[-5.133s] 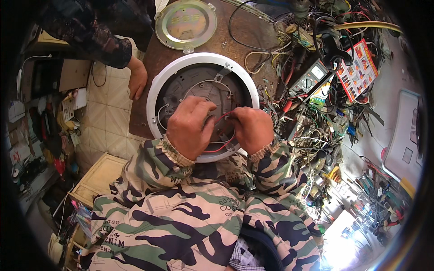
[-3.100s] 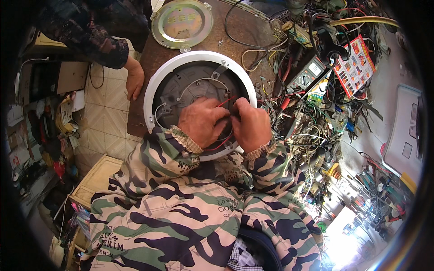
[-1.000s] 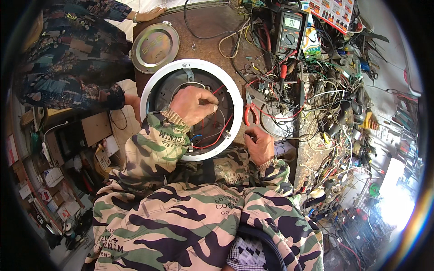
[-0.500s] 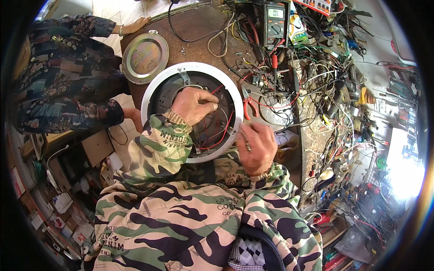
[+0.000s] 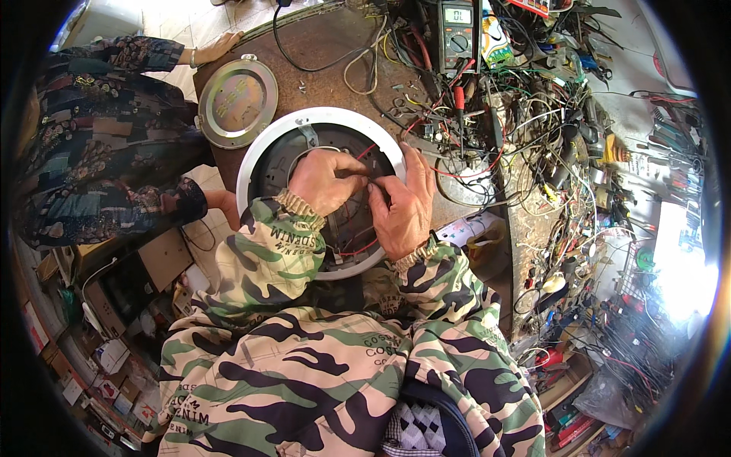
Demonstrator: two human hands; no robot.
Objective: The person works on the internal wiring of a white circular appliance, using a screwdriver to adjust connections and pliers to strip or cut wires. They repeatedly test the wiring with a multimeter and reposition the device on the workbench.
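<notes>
A round white-rimmed appliance housing [image 5: 255,156] lies before me, its dark inside crossed by red wires [image 5: 358,250] and a pale wire [image 5: 320,148]. My left hand [image 5: 326,183] reaches into it, thumb and forefinger pinched on a thin wire whose end is hidden by the fingers. Opposite it, my right hand [image 5: 402,212] bends over the housing's right rim. Its thumb and forefinger close beside the left fingertips, while the other fingers stretch past the rim. What the right fingertips hold is too small to tell.
A round metal cover [image 5: 238,103] lies at the table's left. Beyond the right rim are a multimeter [image 5: 458,38], a red probe [image 5: 459,97] and tangled wires [image 5: 533,126]. Another person's hand [image 5: 217,47] rests on the table edge; that person's other hand [image 5: 223,207] is beside the housing.
My right hand has moved up and left from beside the housing to meet my left fingertips over it. The red-handled pliers are now hidden behind it. My left hand keeps its pinch.
</notes>
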